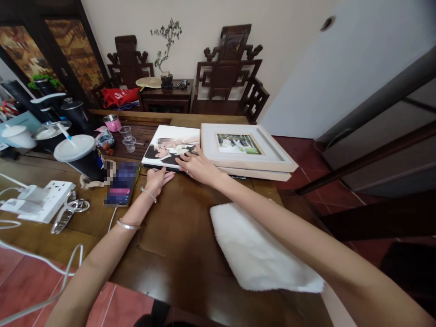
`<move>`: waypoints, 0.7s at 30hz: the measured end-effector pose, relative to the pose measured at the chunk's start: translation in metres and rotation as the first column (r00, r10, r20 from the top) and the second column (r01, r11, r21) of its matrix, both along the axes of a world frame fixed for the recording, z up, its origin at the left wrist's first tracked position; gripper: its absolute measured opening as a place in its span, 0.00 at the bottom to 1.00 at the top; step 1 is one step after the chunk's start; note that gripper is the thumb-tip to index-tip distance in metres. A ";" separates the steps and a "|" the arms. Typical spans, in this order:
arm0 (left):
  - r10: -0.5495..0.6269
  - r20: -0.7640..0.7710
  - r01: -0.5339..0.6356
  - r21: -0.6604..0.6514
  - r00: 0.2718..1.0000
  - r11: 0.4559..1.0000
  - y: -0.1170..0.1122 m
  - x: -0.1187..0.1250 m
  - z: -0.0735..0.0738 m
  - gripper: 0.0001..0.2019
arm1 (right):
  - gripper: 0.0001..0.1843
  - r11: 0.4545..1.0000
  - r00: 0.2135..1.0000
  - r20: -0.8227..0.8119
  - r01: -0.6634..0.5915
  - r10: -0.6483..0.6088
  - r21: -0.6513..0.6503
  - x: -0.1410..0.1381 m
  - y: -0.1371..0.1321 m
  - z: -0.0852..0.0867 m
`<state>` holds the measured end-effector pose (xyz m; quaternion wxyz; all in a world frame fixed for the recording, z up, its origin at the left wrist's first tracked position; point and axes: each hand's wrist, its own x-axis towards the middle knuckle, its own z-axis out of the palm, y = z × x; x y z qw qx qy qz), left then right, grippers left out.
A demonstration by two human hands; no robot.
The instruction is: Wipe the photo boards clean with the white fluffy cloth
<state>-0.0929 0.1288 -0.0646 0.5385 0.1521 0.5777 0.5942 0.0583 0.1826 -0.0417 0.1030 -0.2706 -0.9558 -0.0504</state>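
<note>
A white rectangular wedding photo piece (163, 138), an album or a panel, I cannot tell which, lies on the wooden table (170, 259) with a dark layer under its front edge. My left hand (159, 179) is at that front edge, fingers stretched out and palm partly turned up. Over the front right corner lies my right hand (197, 165), its fingers spread on the printed surface. Right beside it, a pale wooden picture frame (269, 159) with a small wedding photo rests on another frame. A white fluffy cloth (245, 254) lies under my right forearm.
At the left are a phone (122, 184), a lidded cup with a straw (80, 156), a power strip (51, 200), a clear hair claw (70, 211) and loose white cables. Small clear cups (127, 138) and a pink cup (112, 122) stand farther back. Dark carved chairs (228, 68) stand behind the table.
</note>
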 end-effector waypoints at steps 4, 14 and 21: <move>-0.070 -0.074 0.069 -0.012 0.995 0.998 -0.001 -0.007 0.004 0.06 | 0.16 0.995 0.993 -0.107 0.040 -0.049 -0.088 0.010 0.003 0.014; -0.391 -0.316 0.364 -0.144 0.864 0.920 -0.018 -0.026 0.032 0.03 | 0.18 0.625 0.511 -0.363 0.674 -0.779 -0.393 0.180 0.015 0.028; -0.314 -0.699 0.493 0.063 0.643 0.868 0.007 0.027 0.048 0.20 | 0.19 0.275 0.264 -0.145 0.563 -0.953 -0.780 0.223 0.027 -0.007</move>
